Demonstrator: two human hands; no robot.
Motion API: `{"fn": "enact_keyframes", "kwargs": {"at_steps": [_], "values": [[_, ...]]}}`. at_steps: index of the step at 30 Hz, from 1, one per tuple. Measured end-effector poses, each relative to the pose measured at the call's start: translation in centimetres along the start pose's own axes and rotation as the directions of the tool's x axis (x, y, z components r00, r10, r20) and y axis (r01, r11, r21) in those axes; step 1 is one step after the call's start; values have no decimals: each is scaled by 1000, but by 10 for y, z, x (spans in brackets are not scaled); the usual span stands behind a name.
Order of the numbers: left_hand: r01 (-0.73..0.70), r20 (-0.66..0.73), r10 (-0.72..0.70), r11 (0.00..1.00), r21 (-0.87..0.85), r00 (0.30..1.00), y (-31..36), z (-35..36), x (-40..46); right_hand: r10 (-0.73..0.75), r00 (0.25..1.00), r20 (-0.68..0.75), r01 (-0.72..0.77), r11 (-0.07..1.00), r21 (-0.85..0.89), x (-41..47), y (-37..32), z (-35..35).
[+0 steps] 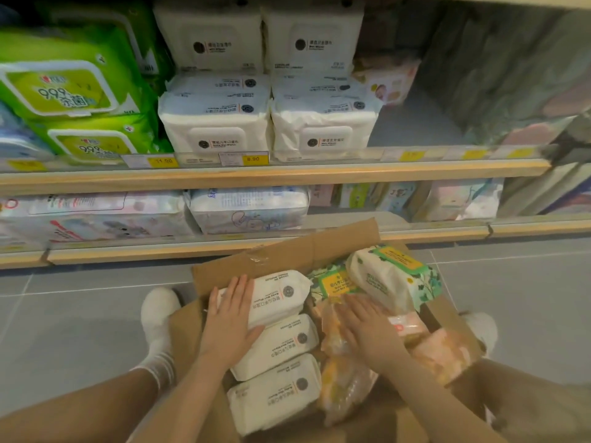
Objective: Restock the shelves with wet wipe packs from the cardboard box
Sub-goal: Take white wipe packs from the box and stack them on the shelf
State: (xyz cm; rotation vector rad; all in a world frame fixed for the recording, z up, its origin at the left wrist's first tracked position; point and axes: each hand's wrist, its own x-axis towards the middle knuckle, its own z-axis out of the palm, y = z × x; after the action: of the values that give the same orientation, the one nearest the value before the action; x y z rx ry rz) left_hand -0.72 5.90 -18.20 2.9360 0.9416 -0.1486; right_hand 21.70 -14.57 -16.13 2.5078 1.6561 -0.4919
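While our left hand lies flat with fingers straight and slightly spread on the top white wet wipe pack, our right hand rests with fingers straight and close together on orange packs beside it. The white pack is soft and pillow-shaped, with a round dark logo and a thin orange line beside its print. It sits in the cardboard box at six o'clock; matching packs fill the shelf at twelve.

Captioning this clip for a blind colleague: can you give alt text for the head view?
Both hands reach into an open cardboard box on the floor: left hand flat on a white pack, right hand on orange packs. Stocked shelves stand behind.
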Motion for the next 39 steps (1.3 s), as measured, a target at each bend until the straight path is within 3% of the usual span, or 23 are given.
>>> {"fn": "enact_keyframes", "kwargs": {"at_steps": [4, 9, 12, 17, 23, 28, 33, 36, 39], "values": [[-4, -61, 3, 1000, -16, 998, 5, 2, 3, 23, 1000, -1, -23, 999, 42, 0, -1, -4], [106, 108, -103, 994, -21, 989, 16, -26, 30, 18, 1000, 15, -19, 998, 63, 2, 1, -3], [119, 116, -113, 992, -42, 987, 17, -28, 25, -32, 999, 18, 30, 994, 100, 4, -3, -9], [93, 43, -91, 994, -56, 995, 1, -56, -14, -165, 986, -7, 165, 978, 125, 1, -17, -15], [114, -136, -144, 971, -209, 980, -14, -117, -54, -356, 934, -30, 357, 929, 95, -2, -54, -21], [189, -197, -222, 966, -174, 955, -52, -111, -110, -467, 876, 120, 462, 884, 67, -10, -87, -8], [427, 9, -447, 849, -310, 895, -71, -72, -150, -496, 809, 314, 520, 854, 11, -11, -105, 20], [416, 17, -444, 825, -384, 896, -77, -62, -151, -468, 782, 411, 530, 847, -45, -6, -108, 43], [385, 2, -421, 829, -406, 907, -83, -58, -148, -456, 799, 392, 529, 843, -96, 0, -114, 53]]}}
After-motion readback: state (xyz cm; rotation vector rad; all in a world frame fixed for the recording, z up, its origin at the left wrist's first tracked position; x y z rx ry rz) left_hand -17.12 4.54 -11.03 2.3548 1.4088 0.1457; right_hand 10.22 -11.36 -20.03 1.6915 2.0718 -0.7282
